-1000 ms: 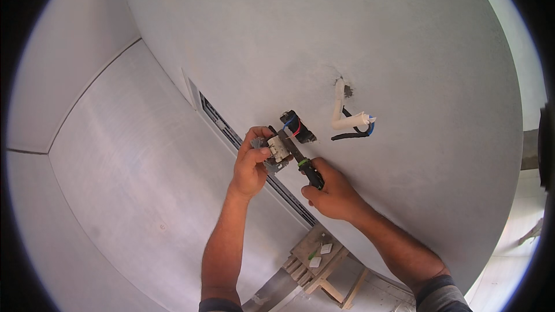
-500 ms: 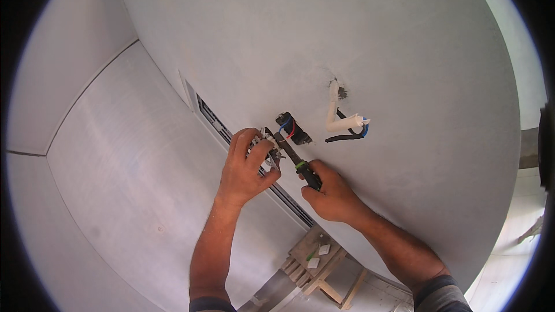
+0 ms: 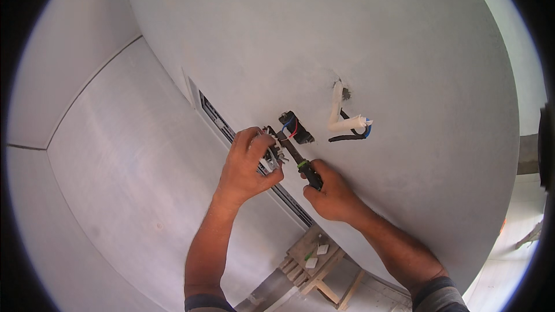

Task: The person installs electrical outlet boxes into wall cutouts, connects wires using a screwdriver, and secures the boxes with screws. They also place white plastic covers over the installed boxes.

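Observation:
My left hand (image 3: 245, 164) has its fingers curled round a small metal-and-white electrical fitting (image 3: 274, 153), its back turned partly to view. My right hand (image 3: 329, 193) grips the black-and-green handle of a screwdriver-like tool (image 3: 308, 170), whose dark shaft reaches up to the fitting; its tip is hard to make out. Just beyond them a black recessed box (image 3: 299, 131) in the grey wall holds blue and red wires. To its right a white conduit (image 3: 344, 123) comes out of a rough hole, with black and blue cable ends.
The grey wall (image 3: 422, 81) fills most of the view. A long slotted strip (image 3: 217, 115) runs diagonally behind my hands. At the bottom stands a wooden stool (image 3: 316, 276) with two white pieces and a small green item on it. Paler panels lie to the left.
My left hand has shifted left and rotated, its fingers now wrapping over the fitting, which shows a different side. My right hand and the tool have barely moved.

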Demonstrator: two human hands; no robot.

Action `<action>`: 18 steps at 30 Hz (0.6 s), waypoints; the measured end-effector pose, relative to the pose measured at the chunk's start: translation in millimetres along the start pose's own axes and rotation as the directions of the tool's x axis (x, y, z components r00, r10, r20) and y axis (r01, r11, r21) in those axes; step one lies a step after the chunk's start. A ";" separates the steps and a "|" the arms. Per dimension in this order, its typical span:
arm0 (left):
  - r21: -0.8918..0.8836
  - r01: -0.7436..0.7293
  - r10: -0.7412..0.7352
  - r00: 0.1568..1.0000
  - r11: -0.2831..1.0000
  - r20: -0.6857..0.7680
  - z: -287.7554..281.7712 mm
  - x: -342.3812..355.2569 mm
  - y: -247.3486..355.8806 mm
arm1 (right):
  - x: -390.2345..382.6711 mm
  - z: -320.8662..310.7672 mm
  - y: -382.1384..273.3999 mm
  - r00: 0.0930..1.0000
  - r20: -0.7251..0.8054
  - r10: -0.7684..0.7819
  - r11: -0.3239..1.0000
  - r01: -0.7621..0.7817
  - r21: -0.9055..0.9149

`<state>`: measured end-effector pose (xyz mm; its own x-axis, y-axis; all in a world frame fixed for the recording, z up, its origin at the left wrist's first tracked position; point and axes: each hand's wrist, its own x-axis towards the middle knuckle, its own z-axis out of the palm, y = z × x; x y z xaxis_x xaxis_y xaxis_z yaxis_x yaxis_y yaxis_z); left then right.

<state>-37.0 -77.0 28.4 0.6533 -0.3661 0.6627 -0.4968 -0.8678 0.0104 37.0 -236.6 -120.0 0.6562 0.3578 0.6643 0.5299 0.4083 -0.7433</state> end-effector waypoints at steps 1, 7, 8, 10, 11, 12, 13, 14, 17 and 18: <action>0.112 -0.083 0.085 0.996 0.990 -0.012 -0.1 0.1 2.3 | -0.4 -0.6 -1.3 1.000 0.006 0.011 1.000 -0.011 0.006; -0.676 0.488 -0.431 0.861 0.552 0.269 -5.2 6.4 -3.3 | -0.9 -4.6 -5.1 0.999 0.024 0.049 0.999 -0.048 -0.023; -0.715 0.522 -0.425 0.840 0.464 0.337 -8.2 7.7 -5.8 | -1.5 -4.8 -6.9 0.997 0.031 0.068 0.997 -0.067 -0.029; -0.763 0.585 -0.391 0.793 0.276 0.467 -12.6 9.7 -8.6 | -1.9 -4.4 -8.1 0.997 0.039 0.071 0.997 -0.071 -0.013; -0.757 0.537 -0.415 0.826 0.371 0.382 -8.7 8.0 -7.5 | -1.6 -4.9 -7.7 0.996 0.040 0.074 0.997 -0.074 -0.006; -0.739 0.488 -0.430 0.854 0.464 0.293 -2.2 4.0 -5.3 | -1.0 -4.4 -5.7 0.998 0.031 0.057 0.998 -0.057 -0.006; -0.709 0.437 -0.435 0.878 0.553 0.202 1.6 2.2 -3.6 | -0.2 -3.2 -2.8 0.999 0.023 0.040 0.999 -0.040 -0.005; -0.368 0.206 -0.213 0.977 0.907 0.022 1.4 3.4 0.8 | 0.2 -2.7 -1.3 1.000 0.015 0.024 1.000 -0.024 -0.006; 0.413 -0.257 0.278 0.961 0.874 0.010 0.0 5.5 12.8 | -0.3 -5.5 -3.6 1.000 0.018 0.005 1.000 -0.005 0.005; 0.299 -0.169 0.181 0.983 0.939 -0.013 -0.1 4.3 13.7 | -0.3 -4.7 -3.1 1.000 0.017 0.005 1.000 -0.005 0.005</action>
<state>-41.1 -90.4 31.4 0.5451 -0.5128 0.6633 -0.4063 -0.8536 -0.3261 37.7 -241.9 -118.2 0.6498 0.3742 0.6616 0.5235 0.4108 -0.7465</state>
